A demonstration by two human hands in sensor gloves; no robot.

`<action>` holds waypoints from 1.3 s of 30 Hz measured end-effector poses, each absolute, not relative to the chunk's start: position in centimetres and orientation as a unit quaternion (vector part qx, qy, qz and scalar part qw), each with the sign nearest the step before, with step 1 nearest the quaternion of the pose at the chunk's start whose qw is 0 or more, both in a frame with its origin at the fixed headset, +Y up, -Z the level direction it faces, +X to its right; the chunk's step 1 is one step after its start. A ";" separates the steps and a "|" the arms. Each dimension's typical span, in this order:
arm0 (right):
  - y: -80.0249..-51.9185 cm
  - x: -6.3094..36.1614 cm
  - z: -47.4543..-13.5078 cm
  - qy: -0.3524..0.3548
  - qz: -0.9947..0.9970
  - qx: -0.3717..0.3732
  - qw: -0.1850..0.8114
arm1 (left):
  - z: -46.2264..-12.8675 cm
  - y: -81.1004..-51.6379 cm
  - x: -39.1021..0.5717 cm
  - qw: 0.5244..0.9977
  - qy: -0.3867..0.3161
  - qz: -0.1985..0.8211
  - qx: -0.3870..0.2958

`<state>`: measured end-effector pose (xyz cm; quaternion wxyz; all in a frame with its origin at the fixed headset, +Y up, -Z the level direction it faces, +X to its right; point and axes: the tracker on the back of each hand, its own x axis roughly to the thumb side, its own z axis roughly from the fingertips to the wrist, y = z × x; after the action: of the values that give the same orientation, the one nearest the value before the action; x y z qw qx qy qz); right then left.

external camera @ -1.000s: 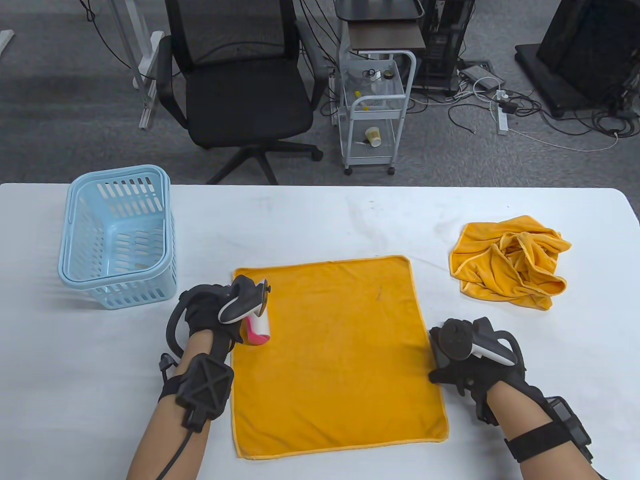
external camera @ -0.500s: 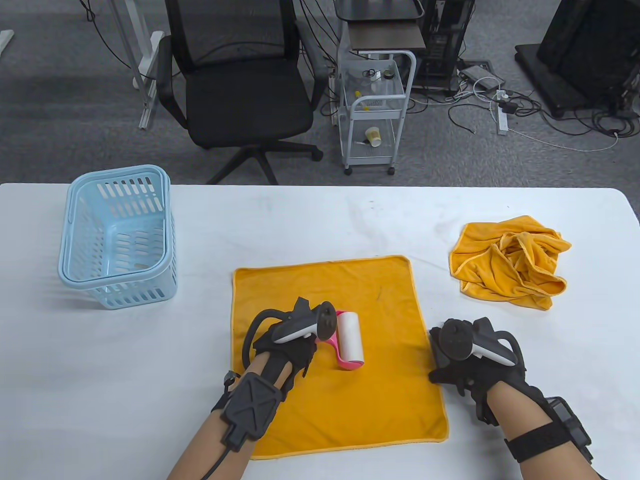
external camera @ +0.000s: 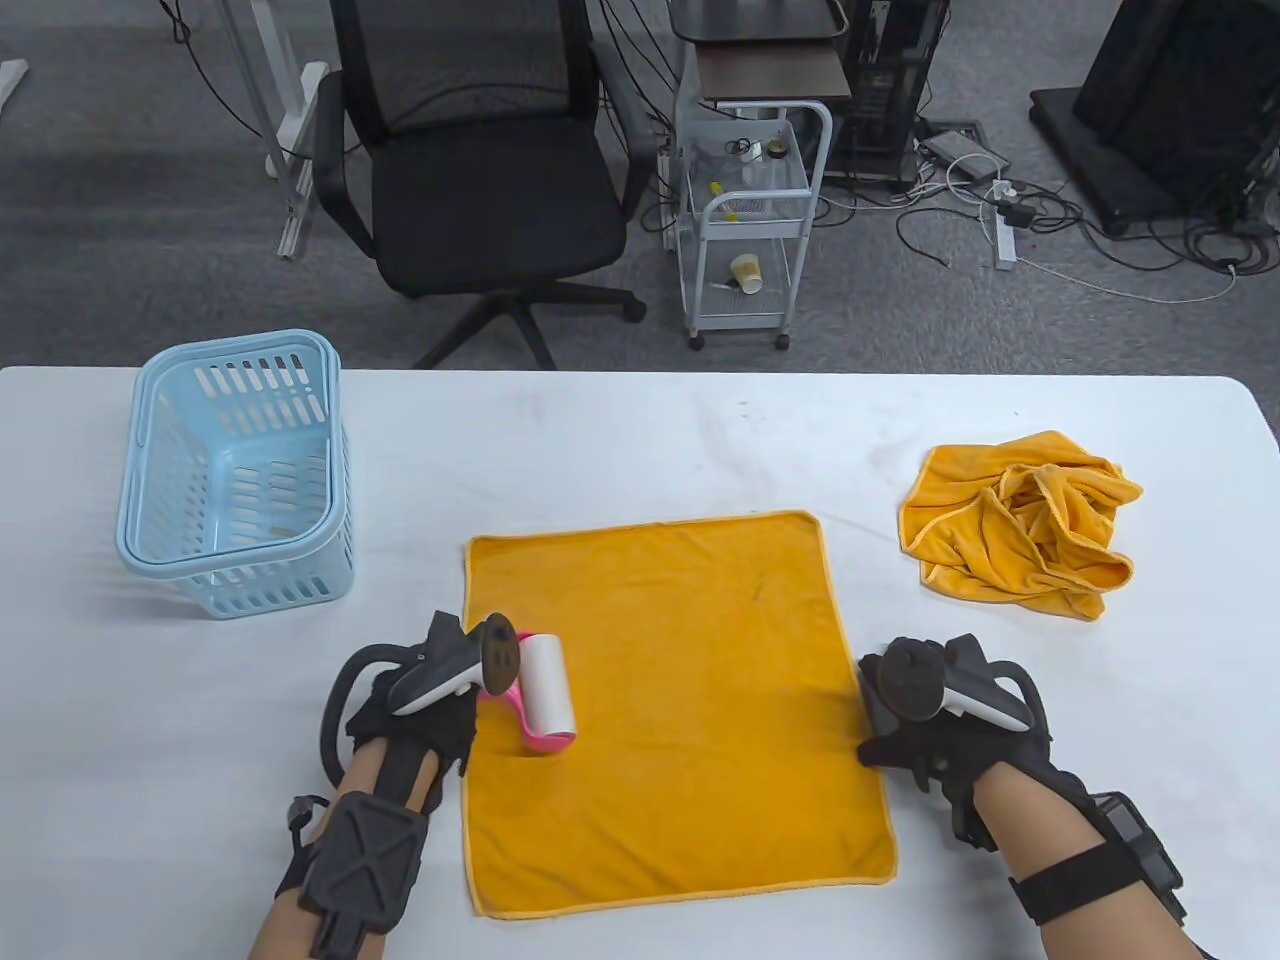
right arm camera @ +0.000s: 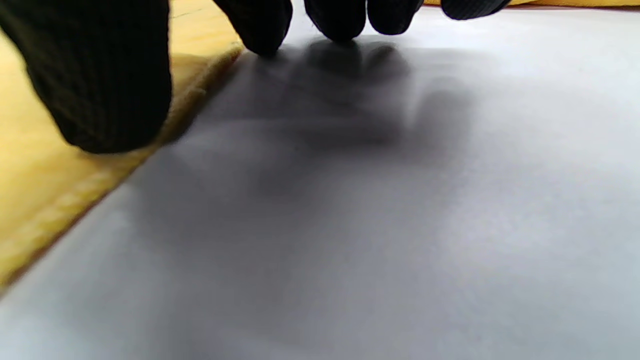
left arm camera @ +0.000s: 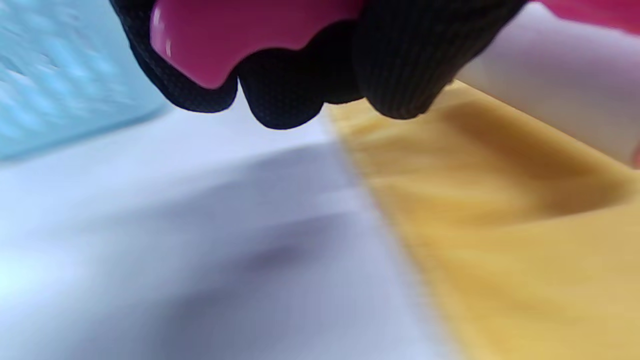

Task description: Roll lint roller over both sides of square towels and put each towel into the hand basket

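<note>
Rolling pass: your left hand [external camera: 420, 700] grips the lint roller [external camera: 545, 695]; keep your flat, open right hand [external camera: 925, 730] pinning the spread towel [external camera: 700, 720] edge.

Table view: a high camera at the person's side looks down and forward across the white table [external camera: 640, 440] to the office floor behind. Left wrist view: set low and very close beneath the black-gloved left hand [left arm camera: 300, 75], blurred, facing along the flat orange square towel [left arm camera: 500, 225] toward the pale blue slotted plastic basket [left arm camera: 60, 75]. Right wrist view: just above the tabletop under the black-gloved right hand [right arm camera: 100, 75], facing along the towel's right edge. All three views share this towel and the table
</note>
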<state>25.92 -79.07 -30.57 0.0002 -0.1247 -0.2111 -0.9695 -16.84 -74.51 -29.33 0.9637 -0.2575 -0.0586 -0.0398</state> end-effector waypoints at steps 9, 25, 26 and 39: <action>-79.0 25.9 -30.6 -0.211 -0.969 -0.126 -0.001 | -28.1 -75.9 -6.9 0.952 -0.171 -0.013 -0.254; -79.1 25.9 -30.6 -0.211 -0.969 -0.128 -0.003 | -27.0 -76.0 -19.1 0.943 -0.036 -0.186 -0.274; -79.1 25.9 -30.6 -0.211 -0.969 -0.128 -0.003 | -26.9 -76.0 -20.1 0.944 -0.027 -0.167 -0.283; -79.1 26.0 -30.6 -0.211 -0.969 -0.127 -0.006 | -26.0 -76.1 -31.4 0.958 0.098 0.119 -0.241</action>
<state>25.99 -79.14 -30.56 -0.0063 -0.1265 -0.2106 -0.9693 -31.42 -76.07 -26.00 0.9581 -0.2414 0.0982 0.1189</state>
